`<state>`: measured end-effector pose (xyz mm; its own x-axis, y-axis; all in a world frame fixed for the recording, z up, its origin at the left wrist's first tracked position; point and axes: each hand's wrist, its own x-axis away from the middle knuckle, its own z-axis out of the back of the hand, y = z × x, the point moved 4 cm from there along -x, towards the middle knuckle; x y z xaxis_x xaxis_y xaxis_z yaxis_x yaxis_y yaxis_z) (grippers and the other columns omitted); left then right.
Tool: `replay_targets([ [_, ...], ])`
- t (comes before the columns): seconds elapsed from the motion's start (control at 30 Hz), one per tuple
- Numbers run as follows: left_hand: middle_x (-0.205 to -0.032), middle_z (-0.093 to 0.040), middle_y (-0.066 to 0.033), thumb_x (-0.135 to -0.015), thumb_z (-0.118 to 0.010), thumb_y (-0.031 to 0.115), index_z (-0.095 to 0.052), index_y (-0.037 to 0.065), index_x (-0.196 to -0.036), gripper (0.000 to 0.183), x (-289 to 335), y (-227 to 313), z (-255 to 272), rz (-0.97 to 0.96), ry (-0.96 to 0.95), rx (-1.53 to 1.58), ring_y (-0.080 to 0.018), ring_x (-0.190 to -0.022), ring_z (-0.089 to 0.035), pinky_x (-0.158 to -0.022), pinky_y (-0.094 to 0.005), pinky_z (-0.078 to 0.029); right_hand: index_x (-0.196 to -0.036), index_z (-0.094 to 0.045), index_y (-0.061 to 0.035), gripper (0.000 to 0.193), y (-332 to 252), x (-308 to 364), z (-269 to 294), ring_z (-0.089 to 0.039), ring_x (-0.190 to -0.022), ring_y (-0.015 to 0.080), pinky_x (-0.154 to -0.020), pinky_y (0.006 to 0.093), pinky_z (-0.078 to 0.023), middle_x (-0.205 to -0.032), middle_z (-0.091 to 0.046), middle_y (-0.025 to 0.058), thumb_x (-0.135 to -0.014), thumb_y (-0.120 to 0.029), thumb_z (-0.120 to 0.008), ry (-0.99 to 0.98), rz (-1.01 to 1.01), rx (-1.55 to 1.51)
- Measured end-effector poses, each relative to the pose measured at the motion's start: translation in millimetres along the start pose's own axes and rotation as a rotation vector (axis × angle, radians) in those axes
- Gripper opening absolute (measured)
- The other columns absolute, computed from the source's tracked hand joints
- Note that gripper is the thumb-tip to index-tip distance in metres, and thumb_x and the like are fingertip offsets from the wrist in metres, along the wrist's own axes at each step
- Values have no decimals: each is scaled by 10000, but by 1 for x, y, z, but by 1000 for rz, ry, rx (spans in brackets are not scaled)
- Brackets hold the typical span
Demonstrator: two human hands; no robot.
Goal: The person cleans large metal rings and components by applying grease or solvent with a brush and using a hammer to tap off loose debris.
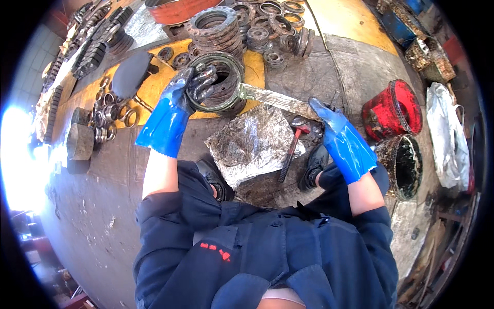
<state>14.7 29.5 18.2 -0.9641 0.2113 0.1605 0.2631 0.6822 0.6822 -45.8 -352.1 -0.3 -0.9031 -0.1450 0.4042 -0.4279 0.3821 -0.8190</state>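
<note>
My left hand (177, 98), in a blue rubber glove with dark smears, is closed around the left side of a metal ring (232, 61). The ring is tilted, and its rim looks coated with greenish grease. My right hand (337, 131), gloved the same way, grips the right end of a flat wooden stick (275, 98). The stick's left tip carries green grease and touches the ring's right rim. Below them, between my feet, lies a crumpled silvery sheet (252, 144) stained with dirt. A hammer (292, 154) with a red head lies at its right edge.
A stack of large rings (213, 26) stands just beyond my left hand, with several smaller rings (280, 26) behind. Small rings (105, 113) and a dark round-topped stool (131, 74) are at left. A red bucket (386, 110) and a grease-smeared bucket (406, 167) stand at right.
</note>
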Motion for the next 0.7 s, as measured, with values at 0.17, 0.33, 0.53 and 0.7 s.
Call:
replay_targets([
  [0.17,-1272,-626,-228,-1029,-480,277,-516,17,-1370,430,6,1,-7,3,-5,21,-351,-1066,-679,-855,-510,-609,-927,-722,-30,277,1,4,-7,-579,-565,127,-500,267,-415,-809,-713,60,-870,-297,-766,85,-13,53],
  [0.33,-1226,-649,-208,-1026,-483,276,-512,14,-1364,429,3,-4,-17,-9,49,37,-331,-1038,-688,-825,-504,-622,-977,-728,-43,276,18,-3,-7,-534,-551,121,-496,270,-391,-785,-693,42,-882,-302,-746,-69,-109,142],
  [0.53,-1298,-595,-230,-1023,-493,290,-468,13,-1390,461,-7,-11,-13,-6,-12,106,-340,-1133,-639,-928,-571,-563,-1159,-646,-56,276,30,0,-43,-599,-626,132,-489,269,-446,-1026,-699,89,-917,-186,-618,-59,-245,-149],
  [0.7,-1426,-477,-273,-902,-663,389,-348,-14,-1467,762,-5,-19,-28,-115,-157,100,-430,-1260,-535,-1049,-610,-462,-1195,-618,-89,314,43,-14,-37,-535,-508,141,-420,291,-421,-887,-691,94,-917,-235,-611,-167,-318,-177],
])
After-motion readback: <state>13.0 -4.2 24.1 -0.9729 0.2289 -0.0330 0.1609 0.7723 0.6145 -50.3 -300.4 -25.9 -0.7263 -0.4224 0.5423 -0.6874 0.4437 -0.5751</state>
